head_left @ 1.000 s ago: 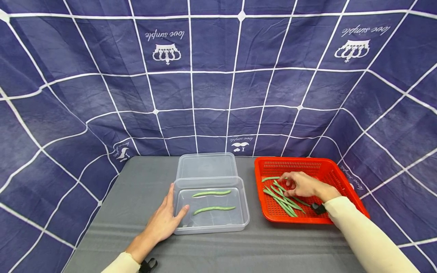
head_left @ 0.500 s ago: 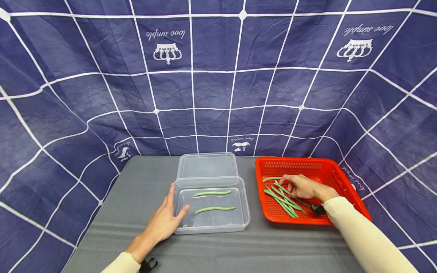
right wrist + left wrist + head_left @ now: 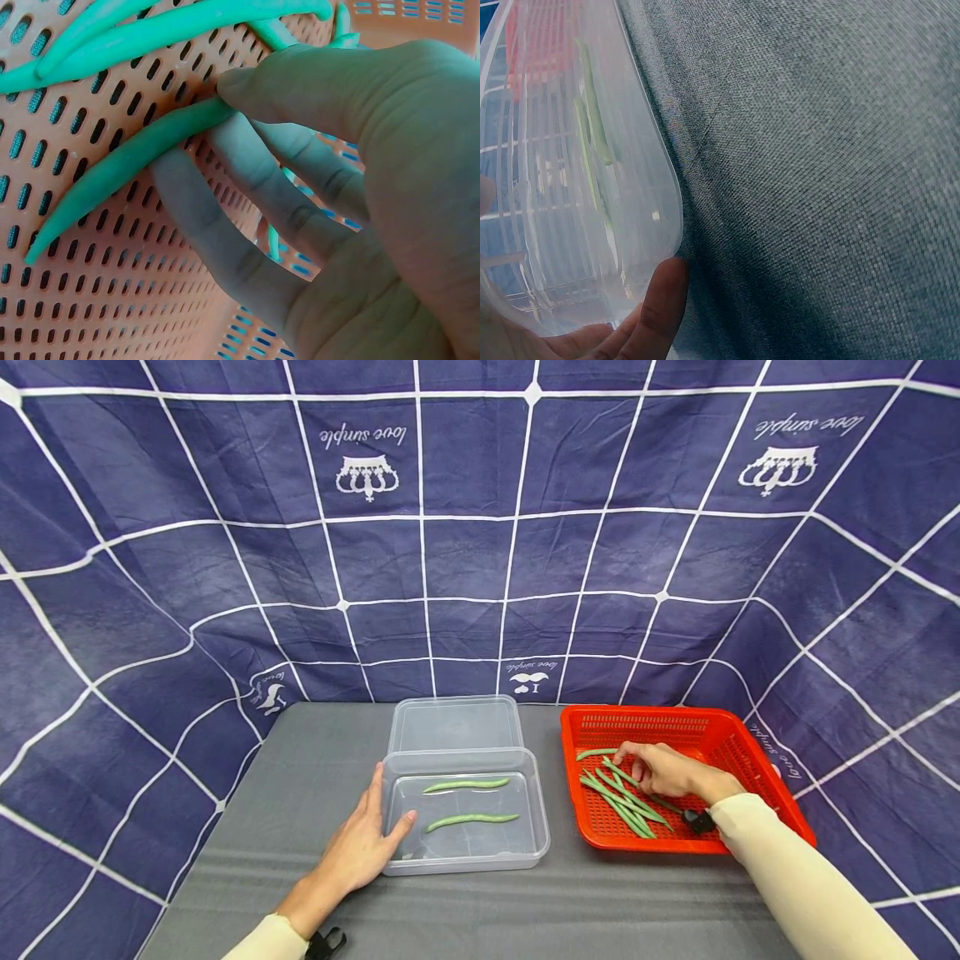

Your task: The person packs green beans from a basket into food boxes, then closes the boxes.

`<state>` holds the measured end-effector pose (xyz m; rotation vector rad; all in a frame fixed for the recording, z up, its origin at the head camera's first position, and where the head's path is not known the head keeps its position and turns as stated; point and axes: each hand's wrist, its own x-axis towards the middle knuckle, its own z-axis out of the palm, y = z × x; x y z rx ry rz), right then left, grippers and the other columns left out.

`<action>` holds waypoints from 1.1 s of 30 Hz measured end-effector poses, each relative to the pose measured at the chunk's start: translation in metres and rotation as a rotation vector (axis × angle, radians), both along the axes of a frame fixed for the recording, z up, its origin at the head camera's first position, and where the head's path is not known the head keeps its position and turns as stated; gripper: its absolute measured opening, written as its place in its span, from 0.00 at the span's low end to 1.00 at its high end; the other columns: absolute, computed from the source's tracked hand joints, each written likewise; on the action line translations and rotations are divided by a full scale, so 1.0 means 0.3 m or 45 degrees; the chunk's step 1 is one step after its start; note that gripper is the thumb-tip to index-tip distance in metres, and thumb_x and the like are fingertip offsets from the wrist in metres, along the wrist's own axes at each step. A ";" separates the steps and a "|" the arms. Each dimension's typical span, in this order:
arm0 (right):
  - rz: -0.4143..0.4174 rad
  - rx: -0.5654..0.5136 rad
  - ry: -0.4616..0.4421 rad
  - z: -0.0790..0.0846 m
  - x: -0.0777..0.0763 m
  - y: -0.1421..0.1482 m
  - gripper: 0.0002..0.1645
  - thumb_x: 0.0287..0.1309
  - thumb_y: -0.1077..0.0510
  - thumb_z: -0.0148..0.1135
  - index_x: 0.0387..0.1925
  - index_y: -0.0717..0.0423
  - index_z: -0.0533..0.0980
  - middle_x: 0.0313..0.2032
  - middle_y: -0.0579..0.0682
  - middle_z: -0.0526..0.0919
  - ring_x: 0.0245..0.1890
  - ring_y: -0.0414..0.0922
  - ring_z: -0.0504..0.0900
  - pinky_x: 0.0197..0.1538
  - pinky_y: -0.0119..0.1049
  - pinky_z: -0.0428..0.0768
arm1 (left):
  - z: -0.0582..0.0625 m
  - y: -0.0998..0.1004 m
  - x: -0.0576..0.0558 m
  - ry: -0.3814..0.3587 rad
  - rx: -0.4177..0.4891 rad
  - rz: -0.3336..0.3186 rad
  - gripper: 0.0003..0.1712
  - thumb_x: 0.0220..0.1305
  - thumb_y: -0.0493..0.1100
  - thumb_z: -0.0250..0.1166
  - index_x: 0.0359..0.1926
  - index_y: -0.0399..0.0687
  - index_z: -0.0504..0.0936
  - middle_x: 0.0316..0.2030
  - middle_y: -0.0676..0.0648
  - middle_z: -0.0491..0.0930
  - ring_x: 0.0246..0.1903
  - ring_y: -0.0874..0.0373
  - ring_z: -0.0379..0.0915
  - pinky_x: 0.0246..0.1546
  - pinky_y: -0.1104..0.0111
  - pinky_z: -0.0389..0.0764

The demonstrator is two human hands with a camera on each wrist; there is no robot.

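My left hand (image 3: 360, 843) rests against the left side of a clear plastic container (image 3: 538, 827), fingers straight along its outer wall and thumb reaching over the rim. Two green beans, an upper green bean (image 3: 467, 785) and a lower green bean (image 3: 472, 820), lie apart on the container's floor. Inside the red basket (image 3: 592, 840), my right hand (image 3: 663, 770) pinches one end of a single green bean (image 3: 135, 154) between thumb and fingers; the bean's free end slants away over the perforated bottom. Several other green beans (image 3: 618, 802) lie in a loose pile beside that hand.
A clear rectangular lid (image 3: 455, 725) lies behind the container. Grey cloth (image 3: 480, 910) covers the table, and a blue checked curtain (image 3: 465, 560) encloses the back and both sides. The basket stands to the container's right, a strip of cloth between them.
My right thumb and fingers have drawn closer together within the basket, over the bean. The left hand and the container stay as they were.
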<state>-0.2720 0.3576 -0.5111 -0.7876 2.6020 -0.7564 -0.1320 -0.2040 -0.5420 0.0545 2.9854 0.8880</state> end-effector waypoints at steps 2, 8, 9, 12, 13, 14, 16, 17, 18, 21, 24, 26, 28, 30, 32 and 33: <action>0.027 0.030 0.063 0.005 0.001 0.005 0.39 0.46 0.81 0.66 0.60 0.53 0.82 0.34 0.51 0.85 0.29 0.32 0.81 0.36 0.27 0.80 | 0.000 0.000 0.001 -0.001 0.003 0.000 0.65 0.85 0.74 0.61 0.98 0.49 0.35 0.89 0.28 0.65 0.81 0.25 0.74 0.74 0.29 0.80; 0.039 0.012 0.100 0.021 0.002 0.006 0.38 0.45 0.81 0.63 0.59 0.54 0.82 0.34 0.50 0.85 0.28 0.32 0.80 0.36 0.28 0.79 | 0.001 0.001 0.000 -0.005 0.011 0.006 0.65 0.85 0.73 0.63 0.98 0.50 0.35 0.89 0.29 0.66 0.81 0.26 0.74 0.74 0.29 0.81; 0.038 0.011 0.113 0.024 0.004 0.005 0.38 0.45 0.81 0.62 0.59 0.53 0.82 0.34 0.50 0.85 0.28 0.32 0.79 0.36 0.28 0.79 | 0.002 0.001 0.001 -0.005 0.011 0.006 0.65 0.85 0.72 0.63 0.98 0.50 0.35 0.89 0.29 0.66 0.81 0.26 0.74 0.74 0.29 0.81; 0.027 0.016 0.160 0.032 0.008 0.002 0.38 0.45 0.80 0.61 0.58 0.52 0.83 0.34 0.47 0.86 0.29 0.32 0.78 0.37 0.28 0.77 | 0.003 0.001 0.001 -0.005 0.012 0.002 0.65 0.85 0.71 0.64 0.98 0.50 0.35 0.89 0.29 0.65 0.81 0.25 0.74 0.74 0.29 0.80; 0.021 0.019 0.172 0.035 0.009 0.000 0.38 0.45 0.80 0.61 0.58 0.52 0.83 0.34 0.46 0.86 0.30 0.32 0.78 0.38 0.28 0.77 | 0.003 0.001 0.001 -0.005 0.012 0.003 0.65 0.86 0.71 0.64 0.98 0.50 0.35 0.89 0.29 0.65 0.81 0.25 0.74 0.74 0.29 0.80; 0.017 0.023 0.186 0.039 0.011 -0.001 0.38 0.45 0.79 0.62 0.59 0.52 0.83 0.34 0.45 0.86 0.30 0.32 0.78 0.39 0.28 0.77 | 0.003 0.000 0.001 -0.004 0.012 0.002 0.65 0.86 0.71 0.64 0.98 0.50 0.35 0.89 0.29 0.65 0.81 0.25 0.74 0.74 0.29 0.80; 0.012 0.024 0.197 0.049 0.014 -0.003 0.38 0.45 0.79 0.62 0.59 0.52 0.83 0.35 0.45 0.86 0.30 0.33 0.78 0.38 0.29 0.77 | 0.002 0.000 0.001 0.001 0.010 0.002 0.65 0.85 0.72 0.63 0.98 0.49 0.35 0.89 0.28 0.65 0.81 0.25 0.74 0.74 0.29 0.80; 0.008 0.023 0.193 0.055 0.015 -0.004 0.39 0.45 0.79 0.63 0.60 0.52 0.83 0.35 0.45 0.86 0.30 0.33 0.79 0.37 0.29 0.77 | 0.002 0.000 0.001 0.002 0.008 0.002 0.65 0.85 0.72 0.63 0.98 0.49 0.35 0.89 0.29 0.65 0.80 0.25 0.75 0.74 0.29 0.80; 0.002 0.023 0.191 0.060 0.016 -0.006 0.39 0.46 0.79 0.63 0.60 0.52 0.83 0.35 0.45 0.85 0.29 0.33 0.79 0.37 0.29 0.77 | 0.001 0.000 0.001 0.003 0.006 0.002 0.65 0.85 0.73 0.63 0.98 0.49 0.35 0.89 0.29 0.65 0.80 0.24 0.75 0.74 0.29 0.80; 0.001 0.003 0.193 0.080 0.018 -0.011 0.39 0.46 0.80 0.64 0.60 0.51 0.82 0.36 0.46 0.86 0.30 0.33 0.80 0.36 0.29 0.78 | -0.001 -0.001 0.000 0.005 0.000 0.003 0.65 0.85 0.73 0.63 0.98 0.50 0.35 0.88 0.29 0.66 0.80 0.24 0.76 0.73 0.29 0.81; 0.001 -0.014 0.212 0.099 0.017 -0.018 0.39 0.47 0.81 0.64 0.60 0.51 0.82 0.36 0.47 0.87 0.30 0.33 0.81 0.36 0.29 0.80 | -0.001 0.001 -0.001 0.010 0.003 -0.001 0.65 0.85 0.72 0.63 0.98 0.50 0.36 0.88 0.29 0.66 0.80 0.24 0.76 0.73 0.29 0.81; 0.010 -0.017 0.224 0.112 0.017 -0.022 0.39 0.47 0.80 0.65 0.61 0.50 0.82 0.37 0.47 0.87 0.31 0.32 0.82 0.37 0.29 0.80 | 0.000 0.001 -0.001 0.011 0.006 -0.001 0.65 0.85 0.72 0.63 0.98 0.49 0.36 0.88 0.28 0.66 0.80 0.24 0.75 0.73 0.29 0.81; 0.016 -0.013 0.236 0.125 0.017 -0.028 0.40 0.47 0.80 0.66 0.62 0.50 0.82 0.37 0.47 0.87 0.31 0.32 0.82 0.38 0.29 0.80 | 0.001 0.001 0.000 0.009 0.008 -0.001 0.64 0.85 0.72 0.63 0.98 0.49 0.36 0.89 0.28 0.65 0.80 0.24 0.75 0.74 0.29 0.81; 0.022 -0.013 0.240 0.137 0.019 -0.034 0.40 0.47 0.80 0.66 0.62 0.51 0.82 0.37 0.46 0.87 0.32 0.33 0.82 0.39 0.29 0.79 | 0.002 0.001 0.003 0.007 0.009 0.001 0.64 0.86 0.71 0.64 0.98 0.49 0.36 0.89 0.28 0.65 0.80 0.24 0.75 0.74 0.29 0.81; 0.029 -0.022 0.243 0.151 0.022 -0.041 0.40 0.48 0.80 0.67 0.63 0.52 0.81 0.36 0.45 0.86 0.32 0.34 0.81 0.39 0.30 0.80 | 0.003 0.001 0.004 0.008 0.011 0.002 0.64 0.86 0.70 0.64 0.98 0.49 0.36 0.89 0.28 0.65 0.80 0.24 0.75 0.73 0.29 0.81; 0.030 -0.025 0.251 0.158 0.024 -0.045 0.39 0.48 0.80 0.67 0.62 0.52 0.81 0.36 0.45 0.85 0.32 0.34 0.81 0.39 0.30 0.80 | 0.004 0.002 0.004 0.009 0.013 0.003 0.64 0.86 0.70 0.64 0.98 0.49 0.36 0.89 0.29 0.65 0.80 0.24 0.75 0.73 0.29 0.81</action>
